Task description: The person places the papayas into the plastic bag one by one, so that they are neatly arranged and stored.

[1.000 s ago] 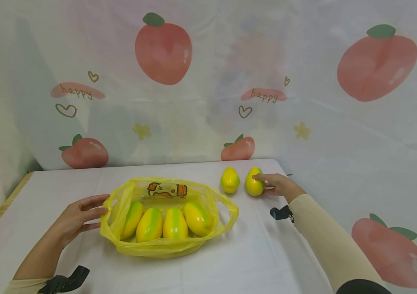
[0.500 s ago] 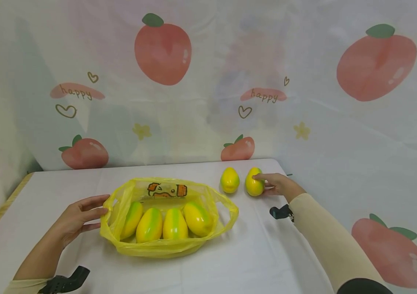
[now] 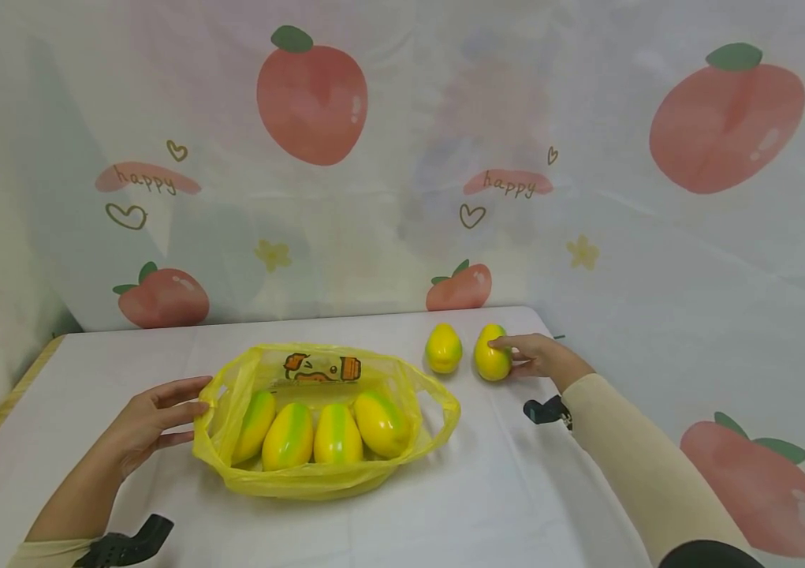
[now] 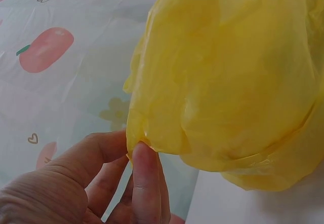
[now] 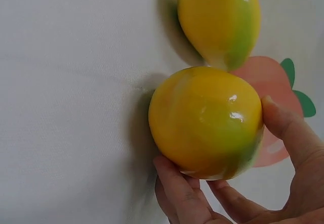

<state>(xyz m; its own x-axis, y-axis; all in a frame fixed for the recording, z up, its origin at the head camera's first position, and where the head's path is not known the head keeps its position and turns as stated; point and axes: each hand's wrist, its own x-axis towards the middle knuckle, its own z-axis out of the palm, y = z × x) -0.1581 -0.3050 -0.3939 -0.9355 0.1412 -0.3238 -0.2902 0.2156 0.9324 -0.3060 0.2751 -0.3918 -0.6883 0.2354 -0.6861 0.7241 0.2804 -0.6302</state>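
A thin yellow plastic bag point(image 3: 331, 483) lies on the table with its mouth spread wide. Several glossy yellow-green mangoes point(image 3: 288, 436) sit inside it. At the bag's left end, my left hand point(image 3: 154, 418) pinches the handle edge between thumb and fingers point(image 4: 146, 183). Toward the back right, my right hand point(image 3: 540, 356) holds a mango point(image 3: 491, 353) with the thumb on one side and fingers on the other, as the right wrist view shows of this mango point(image 5: 207, 122). Just left of it stands another mango point(image 3: 443, 349), which no hand touches.
A white cloth covers the table point(image 3: 430, 505), whose bare wooden edge point(image 3: 5, 410) shows at left. Behind hangs a curtain point(image 3: 388, 221) printed with fruit. Each wrist wears a black camera mount, such as the left mount point(image 3: 128, 544).
The right hand and its mango have shifted very slightly. The left hand, the bag and the other mangoes look the same.
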